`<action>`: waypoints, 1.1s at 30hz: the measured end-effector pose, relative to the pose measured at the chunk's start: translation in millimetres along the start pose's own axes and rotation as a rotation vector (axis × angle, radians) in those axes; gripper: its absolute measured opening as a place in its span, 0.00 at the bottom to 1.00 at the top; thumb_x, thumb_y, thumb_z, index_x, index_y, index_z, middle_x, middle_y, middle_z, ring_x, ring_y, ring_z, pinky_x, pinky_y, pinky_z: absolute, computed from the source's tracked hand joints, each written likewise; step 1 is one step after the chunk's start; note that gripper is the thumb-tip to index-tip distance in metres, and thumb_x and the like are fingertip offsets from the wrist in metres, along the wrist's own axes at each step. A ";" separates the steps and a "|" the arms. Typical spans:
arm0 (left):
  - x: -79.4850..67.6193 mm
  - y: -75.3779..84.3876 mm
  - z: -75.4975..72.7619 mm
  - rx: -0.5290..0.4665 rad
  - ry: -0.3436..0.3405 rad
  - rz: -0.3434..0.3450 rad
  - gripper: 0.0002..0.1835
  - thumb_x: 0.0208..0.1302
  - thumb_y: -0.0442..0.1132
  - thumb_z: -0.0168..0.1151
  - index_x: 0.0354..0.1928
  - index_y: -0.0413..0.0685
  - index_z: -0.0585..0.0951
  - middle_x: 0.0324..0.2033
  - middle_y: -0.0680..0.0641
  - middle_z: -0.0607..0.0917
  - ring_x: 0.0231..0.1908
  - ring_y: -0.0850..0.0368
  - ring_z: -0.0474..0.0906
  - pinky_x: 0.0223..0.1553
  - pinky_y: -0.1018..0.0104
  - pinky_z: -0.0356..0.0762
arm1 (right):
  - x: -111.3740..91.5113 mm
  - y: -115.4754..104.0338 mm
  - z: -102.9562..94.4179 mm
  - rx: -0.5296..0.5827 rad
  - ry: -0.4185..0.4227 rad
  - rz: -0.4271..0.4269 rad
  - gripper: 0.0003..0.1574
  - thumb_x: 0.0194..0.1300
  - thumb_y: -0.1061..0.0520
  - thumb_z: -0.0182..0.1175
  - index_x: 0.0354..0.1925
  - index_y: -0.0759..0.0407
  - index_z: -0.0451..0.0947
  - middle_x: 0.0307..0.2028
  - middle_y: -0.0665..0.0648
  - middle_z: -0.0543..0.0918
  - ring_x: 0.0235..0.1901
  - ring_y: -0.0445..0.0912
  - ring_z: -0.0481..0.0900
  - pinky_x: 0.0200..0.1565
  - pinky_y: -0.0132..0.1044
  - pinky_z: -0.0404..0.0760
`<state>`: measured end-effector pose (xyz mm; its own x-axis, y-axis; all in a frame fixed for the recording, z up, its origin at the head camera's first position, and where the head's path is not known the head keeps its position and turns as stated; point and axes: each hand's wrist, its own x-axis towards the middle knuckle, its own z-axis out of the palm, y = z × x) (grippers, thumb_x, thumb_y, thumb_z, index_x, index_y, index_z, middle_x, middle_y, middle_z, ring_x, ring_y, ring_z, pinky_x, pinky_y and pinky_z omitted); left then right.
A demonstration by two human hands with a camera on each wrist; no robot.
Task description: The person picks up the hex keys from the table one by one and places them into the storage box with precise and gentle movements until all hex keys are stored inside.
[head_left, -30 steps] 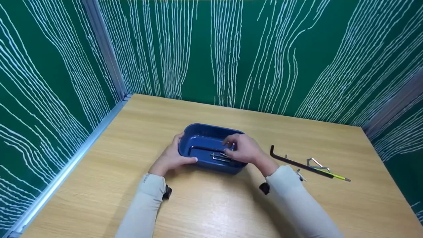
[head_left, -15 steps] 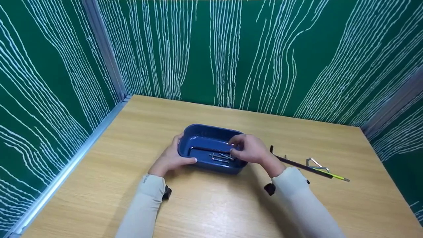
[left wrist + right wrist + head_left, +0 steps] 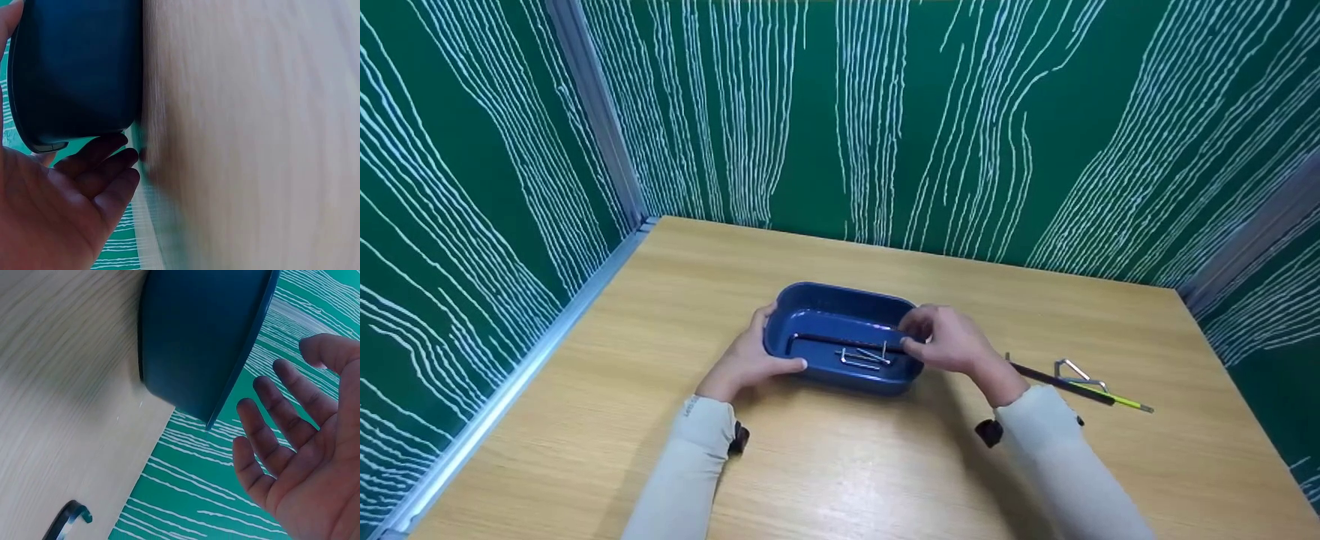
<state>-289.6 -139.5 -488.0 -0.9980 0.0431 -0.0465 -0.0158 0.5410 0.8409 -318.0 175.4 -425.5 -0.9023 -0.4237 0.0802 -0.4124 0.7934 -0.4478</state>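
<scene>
A dark blue plastic tub [image 3: 840,379] stands on the table. My left hand [image 3: 750,356] grips its left end, thumb at the front rim and fingers round the side; the left wrist view shows those fingers [image 3: 107,169] against the tub's outer wall. Inside lie a long dark hex key [image 3: 829,340] and several small silver hex keys [image 3: 861,365]. My right hand [image 3: 952,341] is over the tub's right rim. In the right wrist view its fingers [image 3: 261,424] are loosely bent, spread and holding nothing, beside the tub's outer wall [image 3: 197,343].
On the table to the right lie a large black hex key [image 3: 1061,383], bent silver hex keys [image 3: 1076,367] and a yellow-green rod with a metal tip [image 3: 1129,403]. My right forearm hides part of this group. Green walls with white lines [image 3: 877,112] stand behind the table [image 3: 840,480].
My right hand has drawn back to the right, from over the small hex keys to the tub's right rim, uncovering them. My left hand and the tub have stayed put.
</scene>
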 end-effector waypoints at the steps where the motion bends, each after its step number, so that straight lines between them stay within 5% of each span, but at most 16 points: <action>1: -0.3 0.2 -0.1 0.001 0.000 -0.004 0.57 0.28 0.60 0.72 0.63 0.71 0.48 0.60 0.52 0.63 0.57 0.53 0.61 0.58 0.48 0.59 | -1.0 1.8 -0.8 -0.004 0.005 -0.003 0.12 0.51 0.46 0.59 0.35 0.47 0.79 0.30 0.46 0.77 0.32 0.45 0.73 0.33 0.35 0.75; 18: 1.9 -2.1 0.2 0.021 0.005 0.014 0.58 0.26 0.62 0.72 0.63 0.70 0.48 0.59 0.49 0.64 0.56 0.52 0.63 0.57 0.49 0.60 | -25.9 42.1 -13.1 -0.082 0.078 0.005 0.09 0.50 0.47 0.58 0.31 0.47 0.79 0.29 0.46 0.77 0.29 0.46 0.73 0.29 0.34 0.71; 28: 0.3 -1.8 0.1 0.014 -0.002 0.015 0.58 0.28 0.59 0.72 0.64 0.69 0.48 0.60 0.50 0.62 0.57 0.52 0.61 0.59 0.49 0.58 | -39.9 62.2 -21.1 -0.095 0.066 0.045 0.09 0.50 0.49 0.59 0.32 0.47 0.79 0.26 0.47 0.76 0.25 0.43 0.71 0.27 0.33 0.70; 33: 0.9 -0.9 0.9 0.014 0.004 -0.004 0.60 0.22 0.66 0.70 0.63 0.72 0.48 0.60 0.52 0.62 0.58 0.52 0.61 0.58 0.48 0.59 | -48.1 70.9 -25.0 -0.085 0.043 0.079 0.07 0.51 0.49 0.59 0.31 0.46 0.79 0.28 0.45 0.77 0.27 0.43 0.71 0.28 0.33 0.71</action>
<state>-290.4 -139.1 -489.4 -0.9981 0.0377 -0.0477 -0.0189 0.5528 0.8331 -307.0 263.0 -438.9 -0.9362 -0.3405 0.0867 -0.3471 0.8585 -0.3775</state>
